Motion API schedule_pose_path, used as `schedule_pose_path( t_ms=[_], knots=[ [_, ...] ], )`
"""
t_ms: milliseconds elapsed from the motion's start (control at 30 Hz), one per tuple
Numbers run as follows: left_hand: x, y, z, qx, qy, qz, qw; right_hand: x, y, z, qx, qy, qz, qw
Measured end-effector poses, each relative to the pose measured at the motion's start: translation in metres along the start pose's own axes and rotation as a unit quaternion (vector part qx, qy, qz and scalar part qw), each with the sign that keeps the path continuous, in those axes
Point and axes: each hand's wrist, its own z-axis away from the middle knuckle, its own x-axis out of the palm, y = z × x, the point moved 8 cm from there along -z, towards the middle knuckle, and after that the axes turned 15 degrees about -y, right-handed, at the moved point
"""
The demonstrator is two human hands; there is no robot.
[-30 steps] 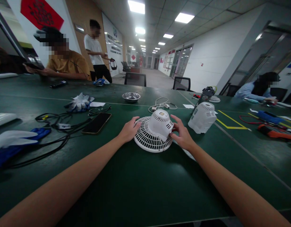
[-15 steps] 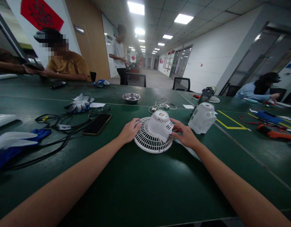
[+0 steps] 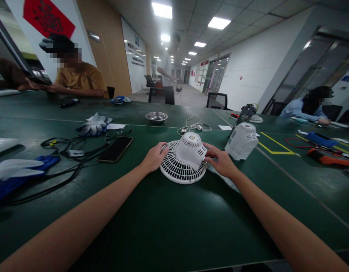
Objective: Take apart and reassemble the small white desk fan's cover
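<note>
A white fan head, with a round slatted grille and a vented motor cover, sits grille-down on the green table in front of me. My left hand grips the left rim of the grille, thumb on top and fingers curled round the edge. On the other side my right hand pinches the side of the fan head near the motor cover's vents; its fingertips are partly hidden. Just right of that hand stands a separate white plastic housing, touched by neither hand.
Behind the fan lie a white cable and a steel bowl. To the left are a phone, black cables and work gloves. An orange meter lies right. Other people sit at the table's far sides.
Both hands and the fan head stay almost in place. In the background a standing person has moved to the right and is blurred.
</note>
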Motion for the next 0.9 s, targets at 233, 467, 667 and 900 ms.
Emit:
schedule_pose_path(
  t_ms=[233, 467, 667, 900],
  knots=[
    [-0.001, 0.003, 0.001, 0.008, 0.007, -0.008, 1.000, -0.003, -0.002, 0.000, 0.001, 0.021, 0.015, 1.000],
    [-0.002, 0.004, 0.001, 0.012, 0.007, -0.001, 1.000, -0.004, -0.009, 0.001, -0.004, 0.016, 0.017, 1.000],
    [-0.001, 0.003, 0.001, 0.008, 0.005, 0.001, 1.000, -0.004, -0.010, 0.003, -0.008, 0.008, 0.017, 1.000],
    [-0.001, 0.005, 0.002, 0.005, 0.002, 0.007, 1.000, -0.004, -0.009, 0.002, -0.008, 0.002, 0.011, 1.000]
  ],
)
